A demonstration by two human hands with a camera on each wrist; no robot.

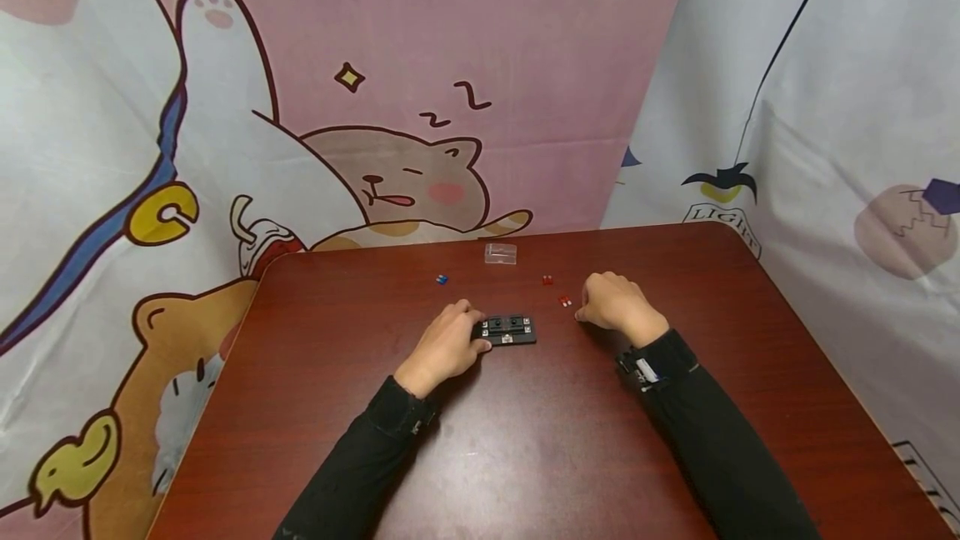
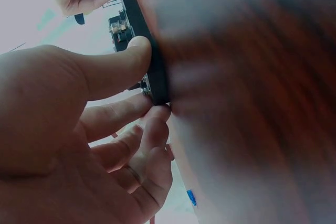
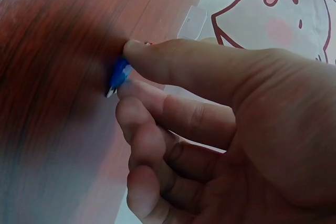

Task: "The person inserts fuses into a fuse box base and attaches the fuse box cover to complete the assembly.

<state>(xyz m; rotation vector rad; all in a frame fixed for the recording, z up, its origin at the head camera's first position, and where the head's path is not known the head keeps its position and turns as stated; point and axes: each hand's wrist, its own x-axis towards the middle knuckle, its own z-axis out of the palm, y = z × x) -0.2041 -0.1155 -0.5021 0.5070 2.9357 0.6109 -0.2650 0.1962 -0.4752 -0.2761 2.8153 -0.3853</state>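
Note:
My left hand (image 1: 444,344) grips the left end of a black fuse block (image 1: 510,330) with metal terminals, which lies on the table. In the left wrist view the thumb presses one long side of the fuse block (image 2: 139,40) while fingers touch its end. To the right, my right hand (image 1: 618,304) is low over the table. Its thumb and index finger pinch a blue blade fuse (image 3: 119,73), metal prongs pointing down at the tabletop. Two red blade fuses lie near that hand, the closer red fuse (image 1: 565,301) just left of its fingertips.
Behind the block stands a clear plastic cover (image 1: 501,253) near the far table edge. Another blue fuse (image 1: 442,279) lies at the back left, and the farther red fuse (image 1: 547,280) at the back right. A patterned cloth (image 1: 525,65) hangs behind the brown table (image 1: 300,440).

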